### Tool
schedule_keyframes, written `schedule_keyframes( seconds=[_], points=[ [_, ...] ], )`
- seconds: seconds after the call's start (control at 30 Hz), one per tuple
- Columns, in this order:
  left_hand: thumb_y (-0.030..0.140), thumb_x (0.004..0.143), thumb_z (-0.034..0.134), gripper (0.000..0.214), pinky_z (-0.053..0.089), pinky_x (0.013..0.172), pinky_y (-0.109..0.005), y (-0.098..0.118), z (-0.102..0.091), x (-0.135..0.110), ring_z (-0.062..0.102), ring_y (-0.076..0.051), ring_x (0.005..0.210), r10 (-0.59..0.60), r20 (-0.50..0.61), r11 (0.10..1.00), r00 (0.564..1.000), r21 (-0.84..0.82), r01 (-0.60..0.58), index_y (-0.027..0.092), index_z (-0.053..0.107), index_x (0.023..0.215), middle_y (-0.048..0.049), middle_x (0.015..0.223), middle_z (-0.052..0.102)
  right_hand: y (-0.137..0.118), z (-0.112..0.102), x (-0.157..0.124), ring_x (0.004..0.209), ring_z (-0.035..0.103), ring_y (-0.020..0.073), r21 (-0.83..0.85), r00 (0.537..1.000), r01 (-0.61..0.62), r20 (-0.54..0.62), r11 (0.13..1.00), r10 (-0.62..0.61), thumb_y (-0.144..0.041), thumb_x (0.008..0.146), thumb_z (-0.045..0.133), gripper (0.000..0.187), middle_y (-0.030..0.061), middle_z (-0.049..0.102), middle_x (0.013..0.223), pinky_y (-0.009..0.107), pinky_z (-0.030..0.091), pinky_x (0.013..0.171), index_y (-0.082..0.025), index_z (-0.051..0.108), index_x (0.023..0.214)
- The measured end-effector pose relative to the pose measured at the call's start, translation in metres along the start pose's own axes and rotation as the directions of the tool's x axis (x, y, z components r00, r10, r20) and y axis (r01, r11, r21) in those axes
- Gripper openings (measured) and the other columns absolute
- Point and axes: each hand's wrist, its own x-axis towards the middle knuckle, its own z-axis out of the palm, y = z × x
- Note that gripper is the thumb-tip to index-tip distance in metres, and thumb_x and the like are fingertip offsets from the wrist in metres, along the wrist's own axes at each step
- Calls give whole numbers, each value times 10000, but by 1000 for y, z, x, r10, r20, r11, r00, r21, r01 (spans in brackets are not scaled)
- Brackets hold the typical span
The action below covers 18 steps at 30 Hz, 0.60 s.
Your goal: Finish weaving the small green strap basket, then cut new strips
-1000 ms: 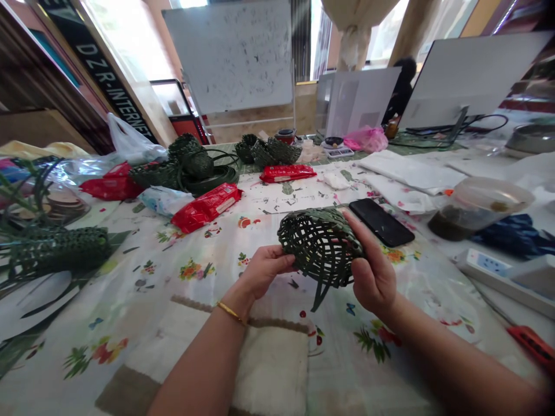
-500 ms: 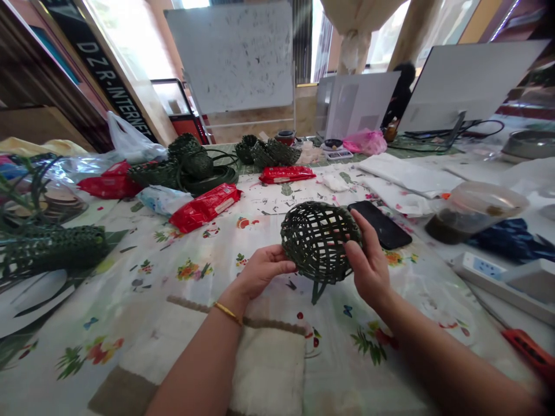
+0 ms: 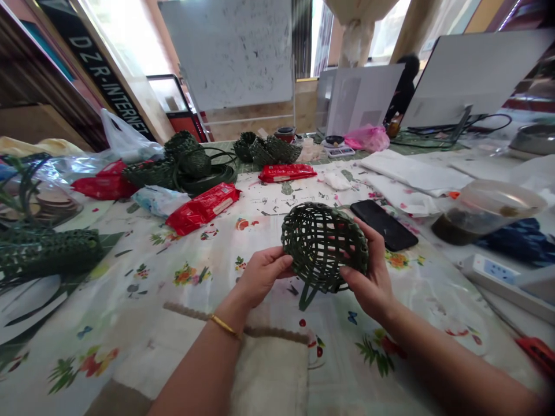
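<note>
Turned since a second earlier, the woven basket (image 3: 324, 245) showed me its lattice more squarely. I held it over the middle of the flowered tabletop (image 3: 260, 234), with a pale cloth (image 3: 271, 372) along the near edge and a whiteboard (image 3: 238, 58) beyond the far edge. My left hand (image 3: 262, 274) pinched its left side, thumb near fingers; my right hand (image 3: 373, 277), spread wider, clasped its right side.

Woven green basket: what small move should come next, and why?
Probably steady the woven basket with the left hand and bring the right hand to the dangling strip. Both hands hold the basket by its sides, while that strip hangs from its lower edge, in neither hand. Whether it is a loop or loose ends is unclear.
</note>
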Motion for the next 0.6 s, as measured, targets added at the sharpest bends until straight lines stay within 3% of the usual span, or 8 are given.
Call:
schedule_keyframes(
  seconds=[0.37,0.43,0.6],
  points=[
    [345,713,709,267,538,709,-308,-3,15,3,630,-147,703,-15,-236,999,972,-32,8,97,679,807,-55,748,697,1,5,-3,1154,489,290,-62,999,34,-23,997,-35,-249,754,585,695,43,458,1302,509,397,978,-352,281,1370],
    [347,748,681,268,528,760,-324,-4,12,5,636,-152,744,-13,-207,999,978,-43,4,101,677,854,-65,810,705,-1,8,-2,1157,487,286,-55,999,24,-26,998,-25,-242,750,595,707,51,455,1306,506,391,985,-348,273,1370],
    [217,709,736,387,465,898,-327,-5,3,7,626,-183,955,29,73,996,997,-86,-22,141,635,1075,-86,1035,690,-2,8,4,1101,527,249,-7,991,-26,-129,1000,24,-240,778,588,637,48,495,1268,448,440,942,-341,305,1340]
  ],
)
